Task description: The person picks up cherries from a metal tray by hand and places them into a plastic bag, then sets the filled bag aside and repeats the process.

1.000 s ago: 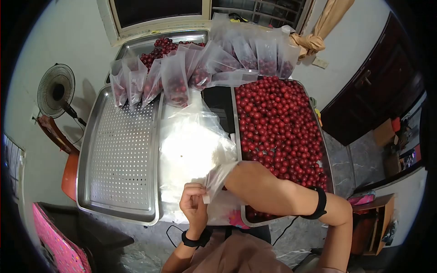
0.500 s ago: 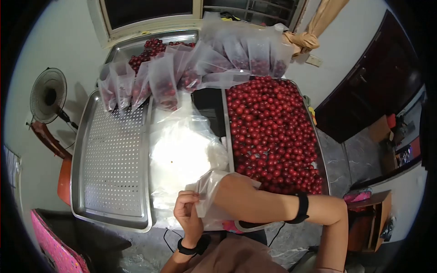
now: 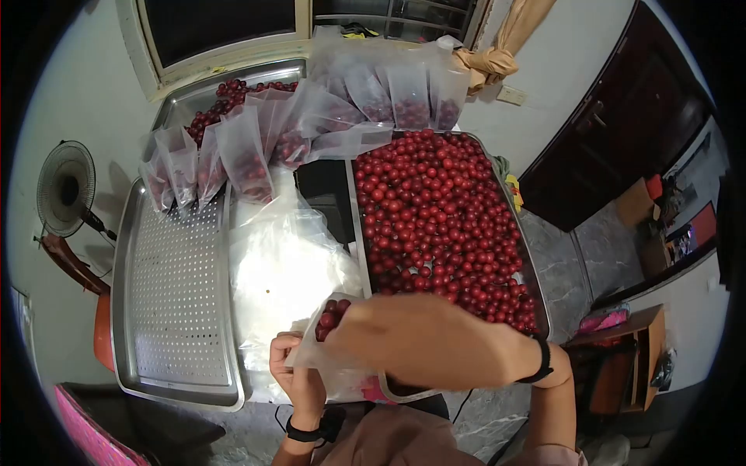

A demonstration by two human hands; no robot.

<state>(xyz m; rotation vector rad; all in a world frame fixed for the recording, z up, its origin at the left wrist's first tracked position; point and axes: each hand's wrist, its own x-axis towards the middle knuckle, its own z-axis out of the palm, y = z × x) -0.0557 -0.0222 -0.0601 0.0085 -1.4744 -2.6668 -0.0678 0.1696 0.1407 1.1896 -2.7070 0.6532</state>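
My left hand [image 3: 298,380] pinches the rim of a clear plastic bag [image 3: 312,351] near the front of the table. At the bag's mouth, several dark red cherries [image 3: 334,314] show beside my right hand [image 3: 408,334]. That hand is blurred and crosses over the bag, with its fingers hidden. To the right, a metal tray [image 3: 359,256] is heaped with loose cherries [image 3: 439,202]. A pile of flat clear bags [image 3: 284,264] lies in the middle, just beyond my left hand.
A perforated metal tray [image 3: 175,287] lies at left. Filled bags [image 3: 247,159] stand in a row along the back, with another tray [image 3: 167,109] of cherries behind them. A fan [image 3: 68,186] is at far left, and a dark door [image 3: 587,116] at right.
My right hand has drawn back from inside the bag's mouth to over its right side. Cherries now show at the mouth. My left hand still pinches the rim. The view has shifted slightly.
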